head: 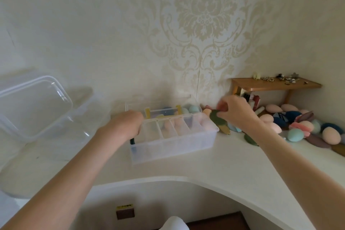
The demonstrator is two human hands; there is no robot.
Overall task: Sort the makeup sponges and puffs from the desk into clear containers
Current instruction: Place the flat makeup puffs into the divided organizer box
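Holding a dark green puff [217, 117] pinched in its fingers, the right hand [237, 111] hovered just right of the divided clear container [173, 136]. The left hand [127, 125] gripped that container's left end, closed over a dark item. Judged step: placing; next, choosing the matching compartment. Unsorted sponges [298, 127] lay far right.

Head view, looking down, close over desk [214, 164]

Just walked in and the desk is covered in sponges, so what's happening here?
A person is sorting them. The right hand holds a dark green puff beside the divided clear container, where the left hand rests. A pile of sponges waits at right.
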